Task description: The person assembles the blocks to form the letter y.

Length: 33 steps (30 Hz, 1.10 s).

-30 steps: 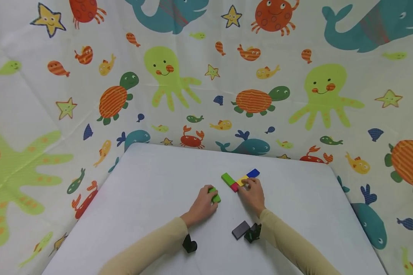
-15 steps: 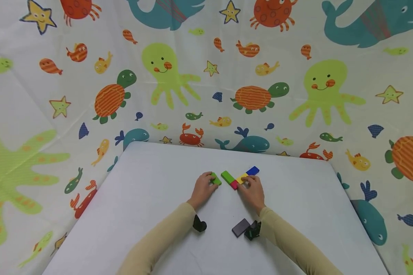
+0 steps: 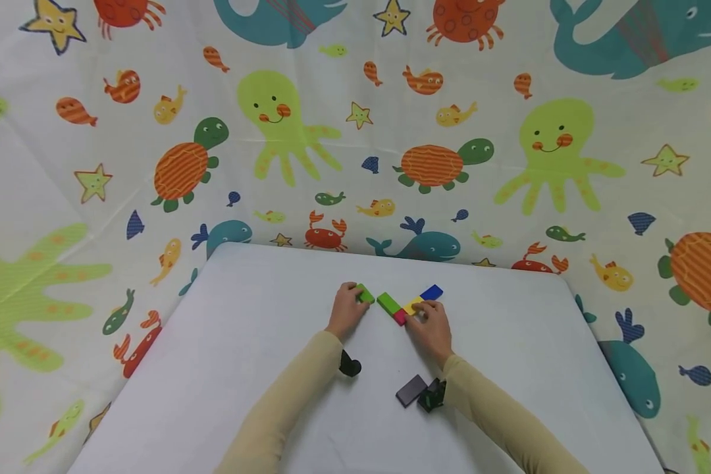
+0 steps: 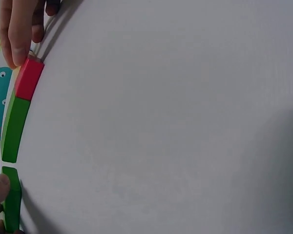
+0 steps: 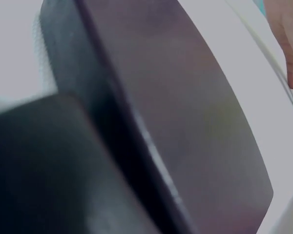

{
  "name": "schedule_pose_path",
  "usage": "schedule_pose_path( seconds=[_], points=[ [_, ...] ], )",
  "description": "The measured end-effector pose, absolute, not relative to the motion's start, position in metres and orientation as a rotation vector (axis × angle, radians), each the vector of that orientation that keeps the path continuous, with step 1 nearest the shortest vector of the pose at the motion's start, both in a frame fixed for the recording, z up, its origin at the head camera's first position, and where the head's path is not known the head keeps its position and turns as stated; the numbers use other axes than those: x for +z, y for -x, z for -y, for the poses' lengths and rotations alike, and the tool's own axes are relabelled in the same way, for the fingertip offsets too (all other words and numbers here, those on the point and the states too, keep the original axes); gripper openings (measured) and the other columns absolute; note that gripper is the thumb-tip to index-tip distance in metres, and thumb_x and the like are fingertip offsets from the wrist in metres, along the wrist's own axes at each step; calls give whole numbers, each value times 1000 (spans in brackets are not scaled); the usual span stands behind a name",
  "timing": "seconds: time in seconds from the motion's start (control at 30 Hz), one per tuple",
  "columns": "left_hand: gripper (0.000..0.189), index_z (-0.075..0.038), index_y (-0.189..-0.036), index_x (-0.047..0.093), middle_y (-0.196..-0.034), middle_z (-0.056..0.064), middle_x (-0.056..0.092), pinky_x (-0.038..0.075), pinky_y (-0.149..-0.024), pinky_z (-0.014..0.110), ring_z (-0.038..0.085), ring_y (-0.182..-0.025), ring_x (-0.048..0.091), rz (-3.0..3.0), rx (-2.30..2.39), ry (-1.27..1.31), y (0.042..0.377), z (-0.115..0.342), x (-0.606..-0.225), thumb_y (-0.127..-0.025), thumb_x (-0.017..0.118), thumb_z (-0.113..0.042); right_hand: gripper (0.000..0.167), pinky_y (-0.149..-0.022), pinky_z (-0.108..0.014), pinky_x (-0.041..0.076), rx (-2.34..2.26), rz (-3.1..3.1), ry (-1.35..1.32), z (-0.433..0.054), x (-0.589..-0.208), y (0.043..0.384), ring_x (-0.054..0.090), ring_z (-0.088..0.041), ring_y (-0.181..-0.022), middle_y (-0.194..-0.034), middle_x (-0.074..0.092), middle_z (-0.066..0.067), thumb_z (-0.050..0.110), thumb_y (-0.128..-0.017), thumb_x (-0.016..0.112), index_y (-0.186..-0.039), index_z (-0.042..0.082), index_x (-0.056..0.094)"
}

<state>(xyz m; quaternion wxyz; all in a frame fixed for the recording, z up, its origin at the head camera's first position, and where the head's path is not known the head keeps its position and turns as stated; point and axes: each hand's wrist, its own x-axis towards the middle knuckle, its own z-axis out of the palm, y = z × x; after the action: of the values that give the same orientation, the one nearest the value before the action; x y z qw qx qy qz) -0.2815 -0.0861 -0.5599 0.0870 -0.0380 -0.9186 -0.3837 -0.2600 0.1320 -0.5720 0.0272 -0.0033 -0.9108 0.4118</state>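
Note:
My left hand (image 3: 345, 309) pinches a green block (image 3: 365, 293) between thumb and fingers. Just right of it, a second green block (image 3: 389, 303) lies on the table; the left wrist view shows a narrow gap between the two. End to end with the second green block is a red block (image 4: 29, 78). A yellow block (image 3: 412, 305) joins the red one at an angle, and a blue block (image 3: 432, 293) continues beyond, so the row forms a V. My right hand (image 3: 432, 329) holds the yellow block with curled fingers, its thumb beside the red block.
A dark grey rectangular block (image 3: 411, 391) lies on the white table (image 3: 261, 316), near the black camera mount (image 3: 432, 395) on the right wrist. It fills much of the right wrist view. A sea-animal printed cloth (image 3: 332, 145) hangs behind the table.
My left hand has carried its green block away from me across the table, to just beyond the left tip of the V. The right hand has stayed at the yellow block.

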Motion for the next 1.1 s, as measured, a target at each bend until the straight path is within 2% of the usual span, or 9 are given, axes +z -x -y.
schedule_pose_path(
  seconds=[0.23,0.47,0.63,0.9,1.1],
  points=[
    [40,10,-119,63,-129,26,53,41,-103,45,38,-121,51,2754,-1076,25,284,81,-555,-86,75,-9,40,-97,-45,44,1282,2801,0,-132,-570,260,52,-28,-111,-130,49,-13,31,-88,73,-119,6,68],
    [40,4,-121,65,-132,24,53,42,-102,45,37,-121,51,2839,-895,21,287,78,-554,-88,74,-15,40,-97,-44,44,1284,2802,-1,-132,-567,258,52,-28,-112,-130,48,-13,31,-88,72,-118,6,68],
    [39,6,-121,65,-128,24,54,42,-101,45,37,-118,51,2810,-1004,-29,294,78,-553,-89,73,-16,40,-96,-45,45,1286,2794,-7,-132,-570,258,52,-28,-111,-129,49,-13,32,-88,73,-118,6,68],
    [23,7,-103,69,-127,26,55,43,-101,45,38,-120,52,2828,-1005,2,304,74,-552,-90,70,-12,40,-97,-46,45,1299,2797,5,-131,-572,259,52,-28,-112,-130,49,-13,33,-88,73,-118,7,68],
    [27,7,-113,68,-129,26,55,44,-100,44,37,-120,52,2868,-962,26,304,71,-552,-91,69,-9,40,-97,-46,44,1286,2801,14,-131,-570,259,52,-28,-112,-130,49,-12,33,-87,73,-118,7,68]
  ],
)
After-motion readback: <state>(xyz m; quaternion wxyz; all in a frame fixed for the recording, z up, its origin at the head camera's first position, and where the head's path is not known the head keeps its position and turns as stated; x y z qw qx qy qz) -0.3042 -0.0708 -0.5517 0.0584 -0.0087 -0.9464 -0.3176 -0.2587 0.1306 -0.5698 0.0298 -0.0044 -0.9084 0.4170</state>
